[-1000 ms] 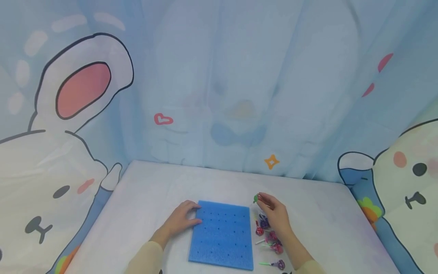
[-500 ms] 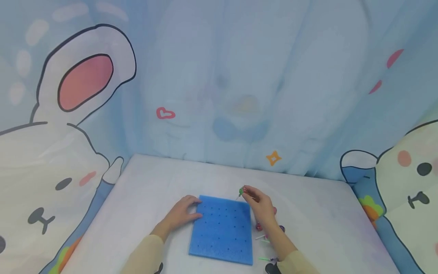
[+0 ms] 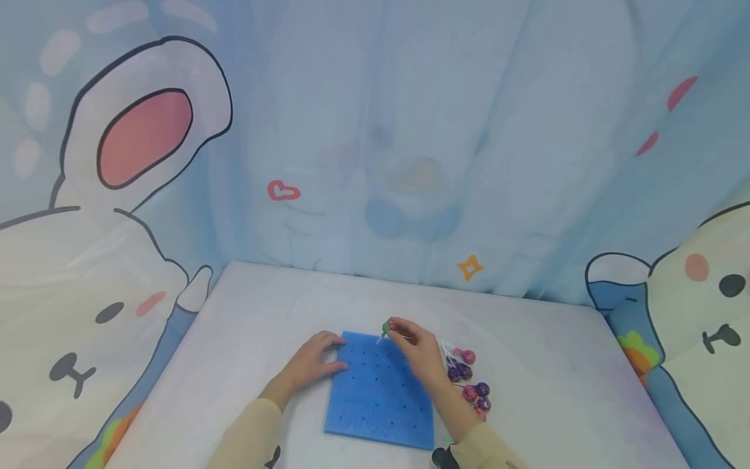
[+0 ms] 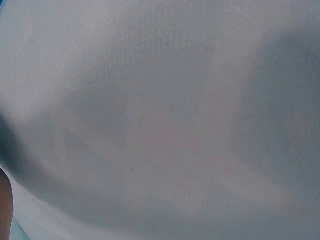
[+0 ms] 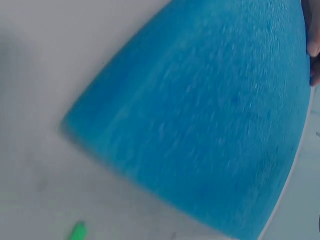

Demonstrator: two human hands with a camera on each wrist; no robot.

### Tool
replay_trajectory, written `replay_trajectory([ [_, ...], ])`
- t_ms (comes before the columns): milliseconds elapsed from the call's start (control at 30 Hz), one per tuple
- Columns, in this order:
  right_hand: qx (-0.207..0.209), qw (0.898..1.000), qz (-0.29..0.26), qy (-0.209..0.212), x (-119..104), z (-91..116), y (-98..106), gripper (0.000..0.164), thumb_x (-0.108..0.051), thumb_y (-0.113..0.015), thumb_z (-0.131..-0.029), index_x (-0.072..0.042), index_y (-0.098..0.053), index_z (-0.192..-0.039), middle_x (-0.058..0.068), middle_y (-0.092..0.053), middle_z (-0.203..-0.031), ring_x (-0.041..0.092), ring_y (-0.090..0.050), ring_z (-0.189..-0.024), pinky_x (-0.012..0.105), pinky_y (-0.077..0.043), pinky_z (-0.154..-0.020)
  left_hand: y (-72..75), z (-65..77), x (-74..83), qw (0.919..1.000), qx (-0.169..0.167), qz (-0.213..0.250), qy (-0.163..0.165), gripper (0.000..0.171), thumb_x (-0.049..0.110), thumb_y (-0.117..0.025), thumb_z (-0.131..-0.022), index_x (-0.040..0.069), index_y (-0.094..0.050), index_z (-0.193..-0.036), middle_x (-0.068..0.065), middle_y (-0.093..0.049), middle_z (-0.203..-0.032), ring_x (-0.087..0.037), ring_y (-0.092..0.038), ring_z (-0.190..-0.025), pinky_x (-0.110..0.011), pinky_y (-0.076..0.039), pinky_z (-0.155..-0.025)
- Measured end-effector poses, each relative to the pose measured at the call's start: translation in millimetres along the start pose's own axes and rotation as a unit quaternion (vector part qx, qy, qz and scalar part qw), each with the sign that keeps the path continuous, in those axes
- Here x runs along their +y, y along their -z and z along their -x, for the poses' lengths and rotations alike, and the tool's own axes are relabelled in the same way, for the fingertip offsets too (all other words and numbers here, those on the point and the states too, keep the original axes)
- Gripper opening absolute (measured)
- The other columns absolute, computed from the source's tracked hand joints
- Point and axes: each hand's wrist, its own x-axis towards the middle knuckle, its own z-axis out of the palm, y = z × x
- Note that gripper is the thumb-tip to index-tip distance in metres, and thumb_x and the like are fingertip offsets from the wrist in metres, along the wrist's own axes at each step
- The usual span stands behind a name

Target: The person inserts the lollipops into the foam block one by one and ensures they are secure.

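A blue foam board (image 3: pixel 375 394), dotted with small holes, lies on the white table. My left hand (image 3: pixel 310 361) rests at its upper left edge, the thumb and fingers touching the board. Over the board's far edge, my right hand (image 3: pixel 418 352) pinches a lollipop (image 3: pixel 385 327) with a green and red wrapper. Its white stick slants downward to the left; whether the tip touches the board I cannot tell. In the right wrist view the board (image 5: pixel 200 115) fills the middle, with fingers (image 5: pixel 314 35) at the right edge. The left wrist view shows mostly pale cloth (image 4: pixel 160 110).
Several lollipops with purple wrappers (image 3: pixel 459 371) and pink wrappers (image 3: pixel 467 355) lie right of the board, partly behind my right forearm. A green stick end (image 5: pixel 78 231) shows in the right wrist view. A blue cartoon curtain (image 3: pixel 375 143) stands behind the table (image 3: pixel 263 299).
My right hand has carried the lollipop leftward from beside the pile to over the board's far edge. More of the pile is uncovered. My left hand has stayed at the board's edge.
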Motion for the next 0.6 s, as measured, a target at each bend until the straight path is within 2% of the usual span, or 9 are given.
replay_trajectory([
  [233,-0.025,1.0,-0.01,0.009,-1.4,-1.4,-19.3,0.036,-0.031,-0.07,-0.091,-0.016,-0.067,-0.124,0.004,-0.068,-0.12,0.024,-0.063,-0.113,0.042,-0.052,-0.096,0.3,-1.7,-1.2,1.0,-0.005,-0.005,0.0,0.049,0.036,-0.072,-0.089,0.013,-0.059,-0.13,-0.005,-0.058,-0.129,-0.025,-0.05,-0.126,-0.044,-0.038,-0.11],
  [600,-0.051,0.999,0.009,-0.002,1.8,2.8,-27.5,0.036,-0.03,-0.068,-0.092,-0.017,-0.066,-0.125,0.004,-0.068,-0.119,0.025,-0.061,-0.116,0.043,-0.05,-0.099,0.5,0.3,-0.2,0.9999,0.008,-0.006,-0.01,0.049,0.034,-0.073,-0.088,0.01,-0.059,-0.128,-0.005,-0.058,-0.127,-0.025,-0.051,-0.125,-0.044,-0.039,-0.109],
])
